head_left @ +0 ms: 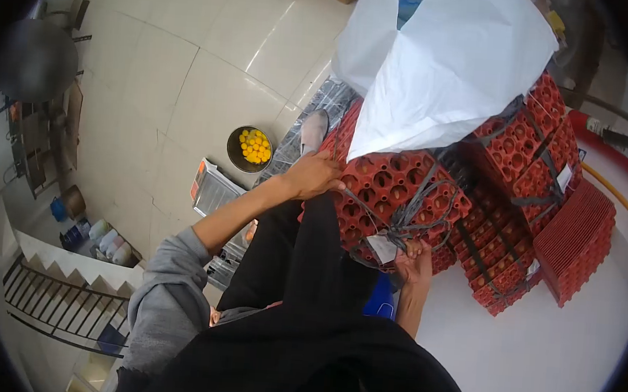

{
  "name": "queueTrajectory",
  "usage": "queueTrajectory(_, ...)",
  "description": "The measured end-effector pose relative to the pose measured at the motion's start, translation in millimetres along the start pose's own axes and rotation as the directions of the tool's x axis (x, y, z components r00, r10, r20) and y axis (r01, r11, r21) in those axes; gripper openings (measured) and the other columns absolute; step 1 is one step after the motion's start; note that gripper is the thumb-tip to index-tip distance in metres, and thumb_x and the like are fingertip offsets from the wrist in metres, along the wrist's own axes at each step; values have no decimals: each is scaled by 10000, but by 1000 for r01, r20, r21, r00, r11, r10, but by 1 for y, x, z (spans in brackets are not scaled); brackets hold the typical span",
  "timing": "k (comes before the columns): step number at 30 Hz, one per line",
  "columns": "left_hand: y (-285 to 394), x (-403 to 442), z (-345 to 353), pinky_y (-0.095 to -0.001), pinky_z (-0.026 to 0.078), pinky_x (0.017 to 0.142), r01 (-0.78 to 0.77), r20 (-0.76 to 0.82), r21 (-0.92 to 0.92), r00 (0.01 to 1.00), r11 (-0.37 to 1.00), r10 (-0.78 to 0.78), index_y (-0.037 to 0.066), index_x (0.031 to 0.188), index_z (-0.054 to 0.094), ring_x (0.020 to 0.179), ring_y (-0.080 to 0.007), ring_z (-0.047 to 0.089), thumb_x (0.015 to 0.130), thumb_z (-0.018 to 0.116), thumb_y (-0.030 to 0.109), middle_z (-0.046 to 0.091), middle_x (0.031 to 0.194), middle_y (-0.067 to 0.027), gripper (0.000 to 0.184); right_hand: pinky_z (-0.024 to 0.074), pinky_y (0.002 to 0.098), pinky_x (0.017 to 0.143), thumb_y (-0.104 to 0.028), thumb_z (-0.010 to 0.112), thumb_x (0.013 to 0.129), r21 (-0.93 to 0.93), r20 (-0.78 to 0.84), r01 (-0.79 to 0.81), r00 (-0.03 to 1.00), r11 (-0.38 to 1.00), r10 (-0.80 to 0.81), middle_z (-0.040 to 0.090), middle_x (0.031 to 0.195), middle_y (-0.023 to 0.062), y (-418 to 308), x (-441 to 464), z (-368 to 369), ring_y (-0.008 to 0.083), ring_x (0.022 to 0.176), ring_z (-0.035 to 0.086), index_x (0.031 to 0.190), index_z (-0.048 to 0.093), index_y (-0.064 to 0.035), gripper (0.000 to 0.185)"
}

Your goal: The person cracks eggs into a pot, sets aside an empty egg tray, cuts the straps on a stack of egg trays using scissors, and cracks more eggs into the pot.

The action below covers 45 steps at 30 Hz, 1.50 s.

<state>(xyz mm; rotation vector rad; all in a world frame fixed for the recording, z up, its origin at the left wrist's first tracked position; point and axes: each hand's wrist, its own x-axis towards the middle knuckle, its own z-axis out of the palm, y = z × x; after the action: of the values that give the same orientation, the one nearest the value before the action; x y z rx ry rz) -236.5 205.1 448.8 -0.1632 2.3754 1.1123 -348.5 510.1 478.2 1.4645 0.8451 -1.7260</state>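
A bundle of red egg trays [384, 179] lies in front of me, tied with dark grey plastic twine [419, 207]. At the bundle's left edge, my left hand [312, 177] is closed with thumb and fingers on a strand of the twine, which runs toward the knot. My right hand [415, 260] pinches the twine at the lower edge, close to the knot. Beside the right fingertips sits a small white label [382, 249]. A large white plastic sheet or sack [447, 67] covers the bundle's far side.
More tied egg trays [495, 267] and a loose stack [577, 240] stand to the right. On the left floor is a metal bowl of egg yolks [249, 149], near a flat silver appliance [216, 188]. A red fire extinguisher [609, 140] lies far right.
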Motion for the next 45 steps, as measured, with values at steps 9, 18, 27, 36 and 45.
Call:
queueTrajectory(9, -38, 23, -10, -424, 416, 831, -57, -1, 28, 998, 998, 57, 68, 974, 614, 971, -295, 502, 882, 488, 424, 602, 941, -102, 389, 445, 302, 764, -104, 510, 824, 79, 56, -14, 998, 997, 10, 306, 503, 13, -1, 27, 21, 138, 477, 328, 569, 311, -114, 324)
queueTrajectory(18, -43, 24, 1, -399, 428, 807, -36, -116, 19, 993, 999, 38, 99, 980, 632, 954, -282, 507, 873, 499, 416, 613, 981, -40, 361, 446, 324, 827, -112, 552, 818, 155, 125, -73, 991, 985, 53, 299, 521, 11, -2, 40, 15, 146, 507, 336, 577, 316, -106, 338)
queueTrajectory(27, -49, 6, 17, -430, 412, 873, 98, -332, -266, 925, 959, -187, 58, 1160, 531, 1054, -359, 494, 852, 523, 458, 525, 1161, -156, 505, 370, 414, 980, -280, 573, 864, 98, 134, 98, 985, 990, -111, 548, 810, 68, 10, 28, 27, 260, 950, 551, 821, 522, -40, 250)
queueTrajectory(36, -55, -150, 84, -430, 454, 730, 369, -353, -652, 625, 662, -696, -34, 869, 634, 820, -359, 614, 836, 541, 355, 628, 821, -239, 401, 406, 455, 968, -257, 564, 850, 141, 7, -50, 999, 989, 49, 572, 1116, 149, -4, 18, 30, 323, 1060, 551, 1116, 501, -6, 372)
queueTrajectory(45, 57, -297, 251, -407, 474, 758, 384, -432, -786, 217, 484, -875, -24, 877, 657, 822, -347, 632, 814, 582, 361, 654, 848, -212, 397, 442, 501, 946, -260, 487, 901, -417, 259, 135, 965, 899, -24, 501, 1229, 157, -72, -48, -83, 339, 1121, 510, 1185, 441, -35, 365)
